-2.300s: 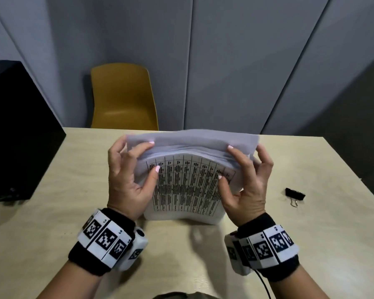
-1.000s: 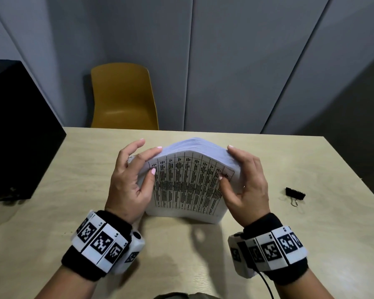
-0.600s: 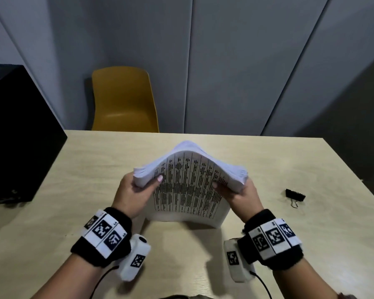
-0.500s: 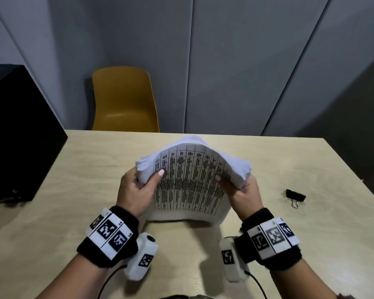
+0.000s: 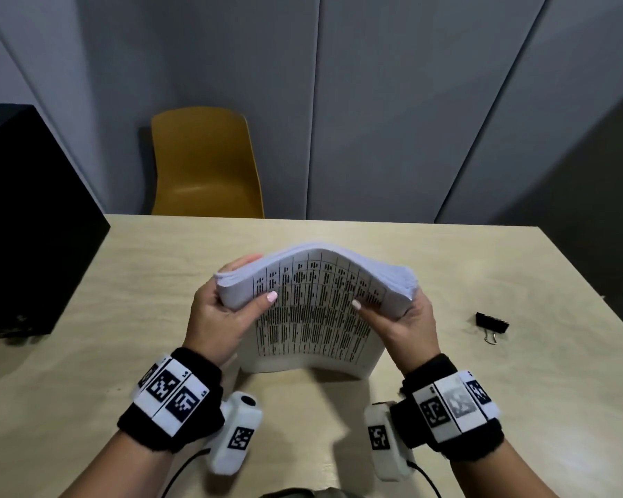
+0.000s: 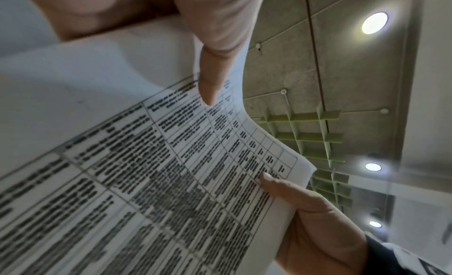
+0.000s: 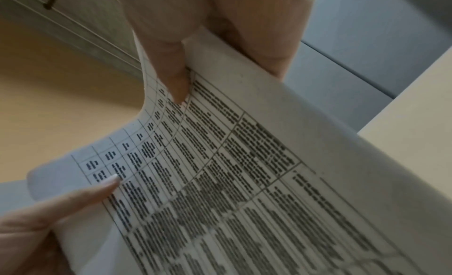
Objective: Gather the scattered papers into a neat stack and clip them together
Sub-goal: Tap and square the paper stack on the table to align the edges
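A thick stack of white papers (image 5: 313, 310) with a printed table on its top sheet stands on its lower edge on the table, bowed upward in the middle. My left hand (image 5: 223, 314) grips its left end, thumb on the printed face, fingers behind. My right hand (image 5: 400, 318) grips the right end the same way. Both wrist views show the printed sheet (image 6: 146, 182) (image 7: 232, 182) close up with a thumb pressed on it. A black binder clip (image 5: 491, 323) lies on the table to the right of my right hand, untouched.
The pale wooden table (image 5: 482, 407) ends close behind the papers and to the right of the clip. A black box (image 5: 26, 224) stands on its left side. A yellow chair (image 5: 204, 163) faces the far edge, before grey wall panels.
My hands moved from the top of the stack down to its two ends and now hold it from the sides. The stack's sheets have evened out and it bows upward.
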### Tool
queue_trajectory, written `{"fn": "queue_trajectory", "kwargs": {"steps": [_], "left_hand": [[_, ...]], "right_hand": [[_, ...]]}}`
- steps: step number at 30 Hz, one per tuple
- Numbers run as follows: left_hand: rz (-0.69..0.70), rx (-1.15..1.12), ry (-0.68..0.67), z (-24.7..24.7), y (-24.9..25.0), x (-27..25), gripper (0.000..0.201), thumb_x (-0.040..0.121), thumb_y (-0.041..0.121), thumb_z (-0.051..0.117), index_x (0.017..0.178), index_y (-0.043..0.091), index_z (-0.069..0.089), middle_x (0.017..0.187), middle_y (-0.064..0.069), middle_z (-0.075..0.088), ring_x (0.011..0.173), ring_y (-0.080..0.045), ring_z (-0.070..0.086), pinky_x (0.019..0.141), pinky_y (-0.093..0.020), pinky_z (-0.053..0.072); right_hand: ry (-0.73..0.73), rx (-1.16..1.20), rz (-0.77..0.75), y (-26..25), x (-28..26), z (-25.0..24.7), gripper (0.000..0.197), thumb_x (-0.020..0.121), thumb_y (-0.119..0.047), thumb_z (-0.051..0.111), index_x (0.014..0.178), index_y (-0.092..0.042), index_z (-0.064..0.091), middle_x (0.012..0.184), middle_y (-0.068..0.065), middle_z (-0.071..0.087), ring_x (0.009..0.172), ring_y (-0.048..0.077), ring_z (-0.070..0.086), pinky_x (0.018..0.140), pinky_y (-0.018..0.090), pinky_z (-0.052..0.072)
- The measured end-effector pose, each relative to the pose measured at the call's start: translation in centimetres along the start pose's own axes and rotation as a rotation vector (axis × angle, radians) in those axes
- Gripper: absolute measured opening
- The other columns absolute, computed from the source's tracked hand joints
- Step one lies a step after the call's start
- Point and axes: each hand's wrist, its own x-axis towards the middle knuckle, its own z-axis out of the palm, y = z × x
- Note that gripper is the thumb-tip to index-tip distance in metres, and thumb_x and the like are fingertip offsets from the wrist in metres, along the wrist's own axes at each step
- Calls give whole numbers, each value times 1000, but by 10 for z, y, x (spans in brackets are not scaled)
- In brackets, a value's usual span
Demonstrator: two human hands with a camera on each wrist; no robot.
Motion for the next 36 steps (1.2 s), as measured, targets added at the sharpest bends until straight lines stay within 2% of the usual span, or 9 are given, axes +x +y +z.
{"fn": "queue_trajectory", "kwargs": {"steps": [2,5,9,11,13,16,23,30,36], "left_hand": [[-2,-38,16,-2,2,-4,64,62,-2,78,118,18,55,103,14,62,86,10,61,69,-4,47],[27,-124,83,-4,9,-9,101,44,46,86,132,29,37,113,5,59,99,2,60,77,-12,49],[7,-143,216,3,20,-9,97,44,87,56,125,37,37,114,2,61,113,-18,55,96,-43,45],[-5,-143,270,7,24,-5,82,51,85,54,115,35,46,105,2,65,105,-23,60,93,-47,46],[-13,-131,298,10,26,-2,71,61,73,52,110,22,56,91,2,65,86,-14,62,79,-36,49],[-32,-129,309,12,26,2,67,66,64,45,102,11,63,85,-3,62,75,-12,60,65,-23,48],[-88,-200,328,15,31,6,41,79,41,49,87,4,64,72,-5,58,55,-1,56,48,-12,42],[-170,-263,346,16,35,12,30,87,29,53,78,1,60,71,-12,51,49,-7,52,43,-12,38],[-186,-273,342,18,36,11,22,86,24,56,75,4,56,51,3,51,45,-5,49,43,-12,37]], "right_hand": [[15,-11,6,0,-6,0,62,57,-6,84,105,-26,50,99,-3,65,85,-2,64,67,14,52],[88,42,-26,-11,-12,3,79,50,-34,76,121,-31,42,110,1,56,90,-3,61,71,11,50],[241,6,-101,-26,-5,13,71,66,-55,47,125,-16,47,106,-3,54,90,-3,54,75,4,41],[329,23,-36,-27,4,19,58,68,-60,43,107,-20,58,97,-3,58,87,4,55,78,16,45],[351,37,28,-28,11,23,43,70,-58,45,84,-21,62,82,1,59,79,15,56,75,32,46],[373,42,55,-31,15,23,32,68,-51,51,61,-20,54,64,0,48,66,17,46,63,31,38],[414,103,71,-34,17,25,28,66,-48,53,52,-23,50,55,-11,41,61,14,38,57,28,32],[458,121,80,-35,21,26,29,62,-47,54,66,-19,56,69,0,53,71,18,49,66,30,40],[449,141,98,-35,21,27,22,68,-36,56,50,-23,53,58,-4,44,63,18,41,61,31,35]]}}
